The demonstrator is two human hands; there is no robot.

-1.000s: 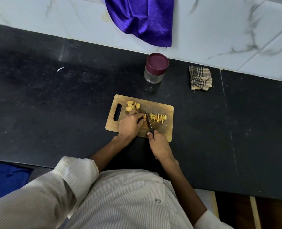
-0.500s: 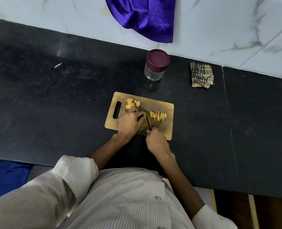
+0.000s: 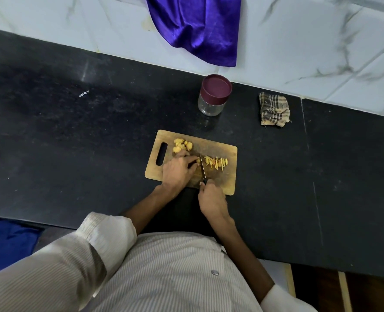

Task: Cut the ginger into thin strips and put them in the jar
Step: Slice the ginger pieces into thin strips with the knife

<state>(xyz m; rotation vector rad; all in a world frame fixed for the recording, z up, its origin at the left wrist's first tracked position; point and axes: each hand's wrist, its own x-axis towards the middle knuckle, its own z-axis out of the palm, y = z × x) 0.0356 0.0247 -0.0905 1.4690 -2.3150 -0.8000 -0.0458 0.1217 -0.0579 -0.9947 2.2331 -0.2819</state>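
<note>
**Slicing ginger on the wooden board**

Resting on a black counter [image 3: 73, 136], the wooden cutting board [image 3: 229, 183] carries whole ginger pieces [image 3: 182, 145] near its handle slot. The left hand [image 3: 177, 171] curls its fingers down on a piece being cut. Just beside it the knife [image 3: 202, 168] stands, gripped by the right hand [image 3: 211, 199]. Cut ginger strips [image 3: 217, 162] lie right of the blade. Behind the board stands the jar [image 3: 212, 97], its maroon lid on, and a checked cloth [image 3: 274, 109] farther right.

A home kitchen, by the look of it — a black stone counter [image 3: 73, 136] runs under the hands, backed beyond them by white marble-veined wall tiles [image 3: 310, 41]. Just past the hands sits a wooden cutting board [image 3: 222, 152]; farther off, a lidded glass jar [image 3: 214, 95] and a crumpled checked dishcloth [image 3: 274, 109].
</note>
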